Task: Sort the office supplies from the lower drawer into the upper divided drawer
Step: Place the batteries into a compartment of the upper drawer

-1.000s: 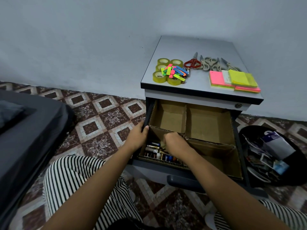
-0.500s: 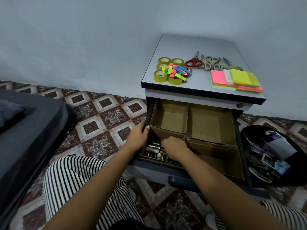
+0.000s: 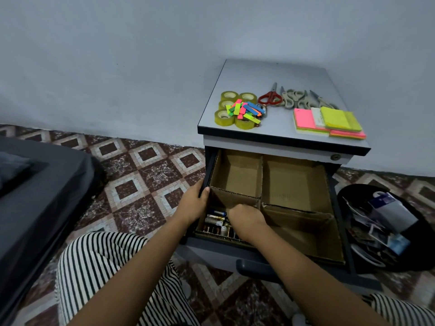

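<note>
The upper drawer [image 3: 329,231] is pulled out, with cardboard dividers making four compartments. Several batteries [image 3: 215,221] lie in the front left compartment; the other three look bare. My left hand [image 3: 195,204] grips the drawer's left edge, thumb over the rim. My right hand [image 3: 246,218] reaches down into the front left compartment among the batteries, fingers curled and hidden from view. On the cabinet top [image 3: 282,67] sit tape rolls [image 3: 224,117], coloured page flags [image 3: 246,110], several scissors [image 3: 289,98] and sticky note pads [image 3: 329,122].
A black bin [image 3: 386,227] full of papers stands right of the cabinet. A dark mattress [image 3: 35,196] lies at the left. My striped trouser legs [image 3: 106,267] are on the patterned tile floor in front of the drawer. The lower drawer is hidden beneath.
My right hand has sunk a little lower into the front left compartment. My left hand has stayed on the drawer's edge.
</note>
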The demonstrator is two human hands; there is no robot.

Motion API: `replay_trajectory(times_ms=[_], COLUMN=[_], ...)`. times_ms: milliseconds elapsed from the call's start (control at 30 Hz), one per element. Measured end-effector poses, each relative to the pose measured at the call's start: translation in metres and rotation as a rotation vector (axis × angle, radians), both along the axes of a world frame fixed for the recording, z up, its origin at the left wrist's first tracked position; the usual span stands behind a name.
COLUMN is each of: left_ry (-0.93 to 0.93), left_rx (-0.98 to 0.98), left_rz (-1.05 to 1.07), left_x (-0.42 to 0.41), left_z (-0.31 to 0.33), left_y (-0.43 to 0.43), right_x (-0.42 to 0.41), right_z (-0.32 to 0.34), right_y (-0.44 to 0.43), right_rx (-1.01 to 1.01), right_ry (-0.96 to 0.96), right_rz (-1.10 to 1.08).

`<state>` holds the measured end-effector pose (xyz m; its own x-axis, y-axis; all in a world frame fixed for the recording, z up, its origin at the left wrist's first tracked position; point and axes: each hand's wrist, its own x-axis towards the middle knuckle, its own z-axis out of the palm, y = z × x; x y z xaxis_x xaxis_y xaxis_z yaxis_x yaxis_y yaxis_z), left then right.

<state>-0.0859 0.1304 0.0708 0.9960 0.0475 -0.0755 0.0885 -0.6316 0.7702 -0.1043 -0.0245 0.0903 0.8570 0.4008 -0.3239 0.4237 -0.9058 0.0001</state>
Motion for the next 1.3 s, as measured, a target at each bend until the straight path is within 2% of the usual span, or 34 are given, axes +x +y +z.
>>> replay_trajectory(times_ms=[133, 267, 400, 467, 667, 767, 900, 1000, 1100, 1300], left_ry=[0.003, 0.012, 0.014, -0.1, -0.734, -0.829, -0.762, -0.612, -0.446, -0.243], left_rx=[0.019, 0.062, 0.301, 0.422, 0.494, 0.513, 0.543, 0.686, 0.762, 0.985], left_rz=[-0.008, 0.016, -0.025, -0.01, -0.156, -0.234, -0.309, -0.317, -0.342, -0.436], left_x=[-0.001, 0.003, 0.008, 0.014, 0.052, 0.078, 0.116, 0.138, 0.159, 0.185], left_z=[-0.004, -0.004, 0.008, 0.025, 0.087, 0.113, 0.14, 0.156, 0.172, 0.185], left_y=[0.002, 0.001, 0.002, -0.005, -0.052, -0.071, -0.084, -0.089, -0.089, -0.086], right_x=[-0.001, 0.002, 0.009, 0.023, 0.085, 0.115, 0.142, 0.149, 0.154, 0.163], right_z=[0.0, 0.019, 0.054, 0.074, 0.123, 0.132, 0.131, 0.13, 0.13, 0.123], right_y=[-0.002, -0.015, -0.036, -0.045, -0.064, -0.07, -0.073, -0.073, -0.075, -0.076], right_rx=[0.157, 0.315, 0.483, 0.569, 0.695, 0.72, 0.704, 0.657, 0.56, 0.325], right_ry=[-0.022, -0.141, -0.305, -0.408, -0.569, -0.573, -0.493, -0.432, -0.377, -0.342], right_rz=[-0.006, -0.028, -0.075, -0.117, -0.286, -0.357, -0.371, -0.329, -0.29, -0.282])
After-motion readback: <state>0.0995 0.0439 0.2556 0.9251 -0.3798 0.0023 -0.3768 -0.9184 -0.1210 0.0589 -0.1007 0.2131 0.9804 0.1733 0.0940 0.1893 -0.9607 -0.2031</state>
